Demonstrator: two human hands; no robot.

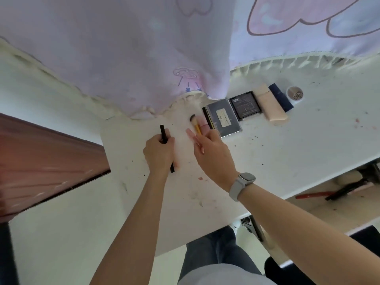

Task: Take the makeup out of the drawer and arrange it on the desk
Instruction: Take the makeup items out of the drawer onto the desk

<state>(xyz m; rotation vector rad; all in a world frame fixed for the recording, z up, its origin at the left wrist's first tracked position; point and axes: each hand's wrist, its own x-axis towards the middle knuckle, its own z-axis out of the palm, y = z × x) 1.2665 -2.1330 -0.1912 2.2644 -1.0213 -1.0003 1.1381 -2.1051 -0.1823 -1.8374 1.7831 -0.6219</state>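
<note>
On the table (267, 153), the left hand (159, 154) has its grip clamped on a black pencil (163, 133), while beside it the right hand (213, 156) pinches a yellow-handled brush (195, 124).

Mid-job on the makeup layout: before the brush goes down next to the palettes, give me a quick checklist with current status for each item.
1. Right hand has the yellow-handled brush in its fingers: ok.
2. Left hand grips the black pencil, its lower end showing below the fist: ok.
3. Bare desk left of the silver palette for the brush: ok, a small gap.
4. Row already placed in line: silver palette, black compact, beige tube, navy tube, round jar: ok.
5. Curtain hem clear of the row: not ok, it hangs over the silver palette's far corner.
6. Drawer emptied: not ok, a red pencil and dark items remain.
</note>
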